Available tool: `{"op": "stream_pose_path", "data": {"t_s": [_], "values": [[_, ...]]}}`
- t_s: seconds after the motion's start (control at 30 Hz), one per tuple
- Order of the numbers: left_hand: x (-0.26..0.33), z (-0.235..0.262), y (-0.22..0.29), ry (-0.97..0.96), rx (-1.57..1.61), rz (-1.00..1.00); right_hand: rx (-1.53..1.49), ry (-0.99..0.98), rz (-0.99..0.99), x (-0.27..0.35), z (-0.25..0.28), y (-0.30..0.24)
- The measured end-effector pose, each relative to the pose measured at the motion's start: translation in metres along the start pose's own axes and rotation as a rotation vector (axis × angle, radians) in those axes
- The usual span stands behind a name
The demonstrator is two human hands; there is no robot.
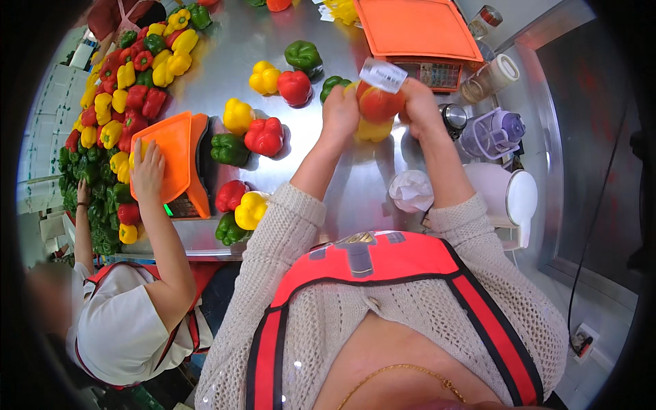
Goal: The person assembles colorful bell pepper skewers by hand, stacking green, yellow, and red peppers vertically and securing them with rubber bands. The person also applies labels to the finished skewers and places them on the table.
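Observation:
Both my hands are raised over the steel table, closed around a bundle of bell peppers [380, 106] with red and yellow showing. A white printed label [384, 75] sits on its upper side. My left hand [339, 115] grips the left side, and my right hand [421, 109] has the right side; their fingertips are partly hidden. Whether a clear bag wraps the peppers is hard to make out. Just beyond my left hand is a green pepper [333, 85], partly covered. To the left lie loose trios, among them a yellow pepper [264, 77], a red pepper [264, 137] and a green pepper [231, 229].
An orange scale [417, 27] stands ahead of me. At left, a co-worker's hand [147, 171] rests on another orange scale [179, 157], beside a large pepper heap [140, 78]. Along the right edge are jars [490, 76], a purple bottle [493, 133], crumpled white plastic [411, 191] and a white container [523, 198].

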State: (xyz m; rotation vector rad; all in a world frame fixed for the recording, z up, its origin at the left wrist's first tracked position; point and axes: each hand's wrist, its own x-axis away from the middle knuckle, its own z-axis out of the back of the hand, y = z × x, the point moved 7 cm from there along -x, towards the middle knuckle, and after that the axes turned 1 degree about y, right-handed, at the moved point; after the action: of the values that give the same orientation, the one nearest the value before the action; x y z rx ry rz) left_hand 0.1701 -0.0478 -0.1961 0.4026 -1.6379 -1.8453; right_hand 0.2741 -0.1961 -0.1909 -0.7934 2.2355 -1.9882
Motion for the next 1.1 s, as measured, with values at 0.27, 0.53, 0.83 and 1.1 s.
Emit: {"op": "stream_pose_path", "data": {"t_s": [0.27,0.53,0.83,1.1], "values": [[0.010,-0.002,-0.008,0.014,-0.230,-0.026,0.017,-0.021,-0.231,0.011,0.003,0.012],[0.001,0.013,-0.017,0.002,-0.139,0.061,0.109,-0.031,-0.180,0.013,-0.021,-0.007],[0.010,0.004,0.031,0.009,-0.177,0.014,0.096,-0.047,-0.147,-0.020,-0.001,0.002],[-0.003,-0.026,-0.066,0.117,-0.278,-0.328,-0.205,-0.098,-0.207,-0.019,0.017,0.063]]}}
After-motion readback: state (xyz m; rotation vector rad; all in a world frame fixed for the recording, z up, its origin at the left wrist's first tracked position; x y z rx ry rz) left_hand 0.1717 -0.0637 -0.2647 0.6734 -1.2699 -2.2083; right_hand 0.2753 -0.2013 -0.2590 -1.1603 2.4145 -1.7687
